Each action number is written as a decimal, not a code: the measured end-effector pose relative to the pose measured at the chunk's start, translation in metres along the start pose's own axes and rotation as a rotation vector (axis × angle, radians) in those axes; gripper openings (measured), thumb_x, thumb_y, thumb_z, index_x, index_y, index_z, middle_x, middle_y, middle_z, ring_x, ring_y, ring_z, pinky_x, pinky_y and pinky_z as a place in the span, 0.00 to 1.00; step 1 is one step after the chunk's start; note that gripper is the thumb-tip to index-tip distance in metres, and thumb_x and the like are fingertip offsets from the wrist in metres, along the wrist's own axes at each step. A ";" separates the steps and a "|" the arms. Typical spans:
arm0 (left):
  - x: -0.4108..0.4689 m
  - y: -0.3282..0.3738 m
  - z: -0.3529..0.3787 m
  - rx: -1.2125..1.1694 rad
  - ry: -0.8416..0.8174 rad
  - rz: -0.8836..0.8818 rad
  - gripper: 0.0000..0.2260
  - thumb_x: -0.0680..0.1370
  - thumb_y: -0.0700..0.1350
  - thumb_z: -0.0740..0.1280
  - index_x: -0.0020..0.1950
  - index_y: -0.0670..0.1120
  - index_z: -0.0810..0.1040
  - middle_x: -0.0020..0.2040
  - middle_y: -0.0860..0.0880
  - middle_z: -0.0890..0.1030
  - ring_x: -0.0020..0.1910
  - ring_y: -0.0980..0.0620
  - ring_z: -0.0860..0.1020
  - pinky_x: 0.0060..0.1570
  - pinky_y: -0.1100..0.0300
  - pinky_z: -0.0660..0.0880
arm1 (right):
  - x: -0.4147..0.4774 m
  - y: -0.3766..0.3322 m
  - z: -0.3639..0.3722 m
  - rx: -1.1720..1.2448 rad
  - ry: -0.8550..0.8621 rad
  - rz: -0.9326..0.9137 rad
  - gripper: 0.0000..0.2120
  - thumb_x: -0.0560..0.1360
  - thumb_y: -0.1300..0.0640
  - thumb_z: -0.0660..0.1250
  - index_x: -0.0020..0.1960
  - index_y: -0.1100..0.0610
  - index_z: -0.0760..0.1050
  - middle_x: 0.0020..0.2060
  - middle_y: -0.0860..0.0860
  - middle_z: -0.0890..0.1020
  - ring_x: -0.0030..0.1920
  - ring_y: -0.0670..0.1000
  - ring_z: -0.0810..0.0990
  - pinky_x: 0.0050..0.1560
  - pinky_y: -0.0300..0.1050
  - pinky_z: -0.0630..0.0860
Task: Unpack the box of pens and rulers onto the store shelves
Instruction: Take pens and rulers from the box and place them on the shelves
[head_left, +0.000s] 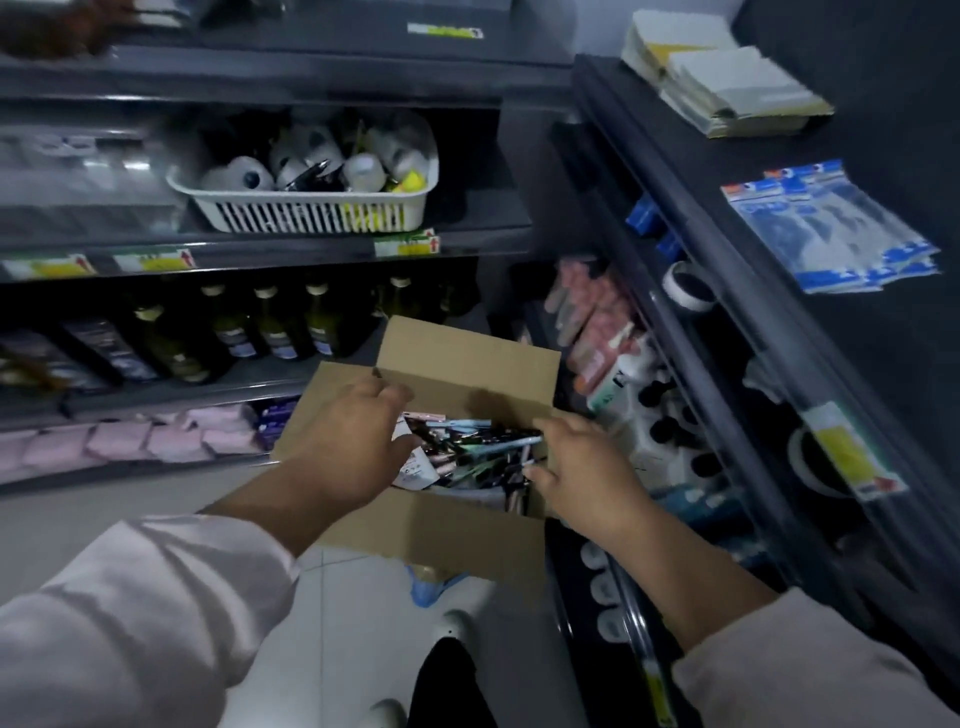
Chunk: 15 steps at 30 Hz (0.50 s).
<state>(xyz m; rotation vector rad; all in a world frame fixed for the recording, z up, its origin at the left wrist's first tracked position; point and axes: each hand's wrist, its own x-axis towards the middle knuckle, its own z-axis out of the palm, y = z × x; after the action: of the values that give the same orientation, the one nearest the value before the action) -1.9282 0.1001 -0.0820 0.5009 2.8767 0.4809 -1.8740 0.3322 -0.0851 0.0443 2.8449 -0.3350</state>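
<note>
Both arms reach forward and down into an open cardboard box (467, 364), pale long sleeves (156, 597) pushed back from the wrists. The box sits low in the corner where two dark shelf units meet, flaps up, with the near flap folded toward the person.

Left hand (353, 441): palm down over the left side of the box, fingers curled down past the inner edge, thumb beside a white packet (410, 465). Fingertips are hidden, so can't tell whether the left grip is closed on anything.

Right hand (582, 467): palm down at the right side of the box, forefinger and thumb spread either side of a bunch of pens (478, 447). Too blurred to tell if the right grip is pinching them or only touching.

The pens lie in a loose heap inside the box, dark and light-blue barrels mixed. No rulers can be made out.

Writing: the shelf edge tags (156, 260) are yellow and green with a red arrow, text unreadable. The dark bottles (270, 327) on the left middle shelf have labels that are too blurred to read. A white bottle (618, 379) on the right shelf shows dark lettering, not legible. The blue-and-white packets (831, 228) on the upper right shelf are printed but unreadable.

A white slotted basket (311, 208) of white rolls sits on the shelf above the bottles. Pink packs (130, 441) are on the lowest left shelf.
</note>
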 end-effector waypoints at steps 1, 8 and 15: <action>0.007 -0.005 0.004 0.001 -0.006 -0.020 0.18 0.74 0.50 0.65 0.62 0.46 0.73 0.56 0.44 0.75 0.55 0.43 0.73 0.48 0.55 0.69 | 0.013 0.000 0.004 -0.001 -0.024 -0.013 0.27 0.78 0.47 0.62 0.74 0.54 0.61 0.71 0.52 0.66 0.71 0.53 0.62 0.72 0.47 0.60; 0.057 -0.038 0.050 -0.019 -0.097 -0.186 0.17 0.75 0.51 0.66 0.61 0.46 0.73 0.55 0.44 0.74 0.53 0.42 0.74 0.43 0.57 0.65 | 0.097 -0.004 0.039 -0.036 -0.153 -0.084 0.25 0.79 0.48 0.62 0.73 0.52 0.63 0.68 0.50 0.70 0.67 0.53 0.67 0.63 0.44 0.65; 0.099 -0.072 0.113 -0.060 -0.216 -0.246 0.22 0.78 0.51 0.64 0.71 0.49 0.67 0.66 0.44 0.70 0.62 0.43 0.72 0.55 0.54 0.70 | 0.153 0.005 0.113 0.084 -0.405 -0.047 0.20 0.77 0.53 0.65 0.68 0.55 0.70 0.65 0.54 0.73 0.62 0.54 0.73 0.60 0.46 0.72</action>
<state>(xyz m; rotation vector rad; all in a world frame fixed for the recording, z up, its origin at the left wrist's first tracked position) -2.0152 0.1028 -0.2238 0.1732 2.6587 0.4401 -1.9905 0.3102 -0.2337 -0.0662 2.4337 -0.4199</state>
